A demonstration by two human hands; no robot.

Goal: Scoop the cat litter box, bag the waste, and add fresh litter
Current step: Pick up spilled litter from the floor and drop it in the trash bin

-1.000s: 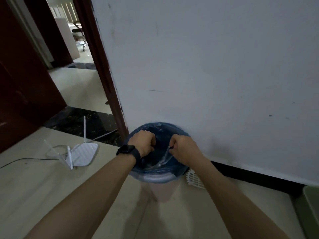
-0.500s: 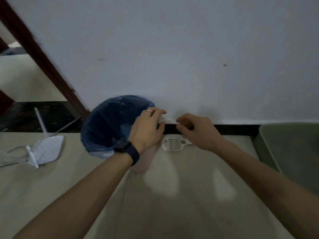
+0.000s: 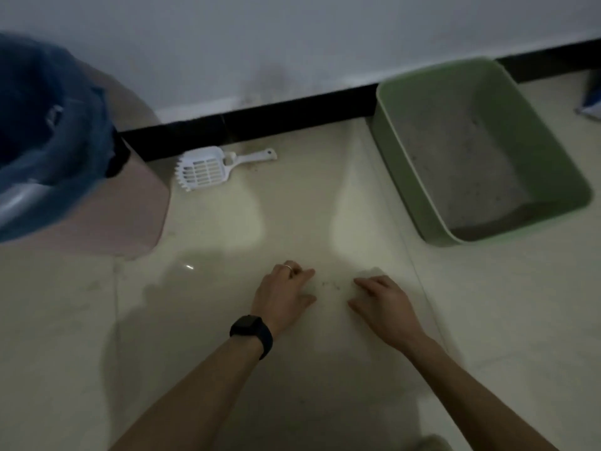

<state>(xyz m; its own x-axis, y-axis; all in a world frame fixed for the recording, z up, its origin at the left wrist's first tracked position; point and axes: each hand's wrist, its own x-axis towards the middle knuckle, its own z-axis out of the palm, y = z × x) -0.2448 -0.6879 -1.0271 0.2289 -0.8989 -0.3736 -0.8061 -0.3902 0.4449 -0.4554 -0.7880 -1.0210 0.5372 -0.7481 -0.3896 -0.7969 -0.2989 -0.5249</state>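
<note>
Litter box (image 3: 390, 148): a green rectangular plastic tray on the floor at the upper right. One short end is against the black skirting board at the foot of the white wall. A shallow, uneven layer of grey litter covers its bottom. The tray looks stiff, and the loose litter probably makes it fairly heavy and likely to shift if tipped. If it has to be moved, it is best taken with both hands on opposite rims and kept level.

Waste bin (image 3: 136, 203): a pale pink bin at the far left, near the wall and well apart from the tray. It is lined with a thin blue bag (image 3: 48, 125) folded over its rim. The film looks soft and easy to tear, so it should be gathered at the folded edge, not pulled at one spot.

Scoop (image 3: 205, 169): white slotted plastic, lying flat on the floor just beside the bin, close to the skirting. Its toothed end faces the bin and its handle points right toward the tray. It looks light and rigid, and the handle is the place to grip it.

Hands: both are low over the pale floor tiles in the centre foreground, fingers loosely spread and holding nothing visible. The left hand (image 3: 283, 296) wears a ring and a dark wristwatch (image 3: 252, 332). The right hand (image 3: 380, 297) is bare. Whether their fingertips touch the floor cannot be told.

A few dark specks (image 3: 330, 284) lie on the tile between them.
</note>
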